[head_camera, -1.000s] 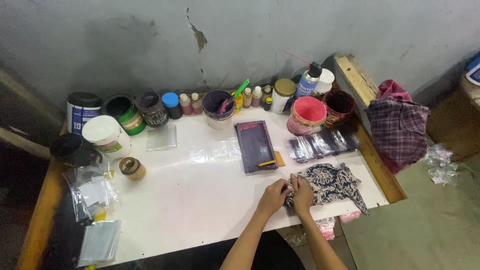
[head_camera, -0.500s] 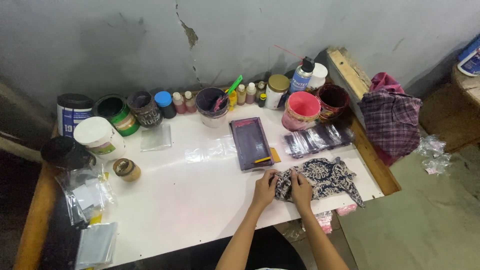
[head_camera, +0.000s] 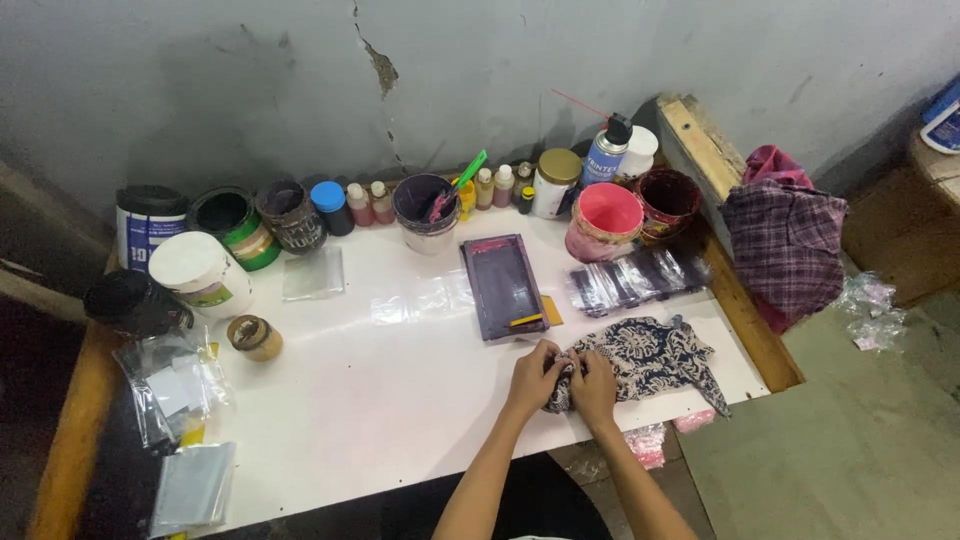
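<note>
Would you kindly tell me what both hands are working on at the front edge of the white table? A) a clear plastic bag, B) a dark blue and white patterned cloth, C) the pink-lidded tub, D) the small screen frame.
B: the left hand and right hand meet on the bunched end of the patterned cloth, apart from the other items.

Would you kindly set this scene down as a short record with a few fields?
Surface: white tabletop against a cracked grey wall
Left hand: left hand pinching the near edge of the patterned cloth
Right hand: right hand on the same edge, beside the left
Cloth: dark blue and white patterned cloth, crumpled, at the table's front right
Behind the hands: dark framed screen lying flat
Back row: pink tub, jars and small bottles along the wall
Right of table: plaid cloth in a heap
</note>
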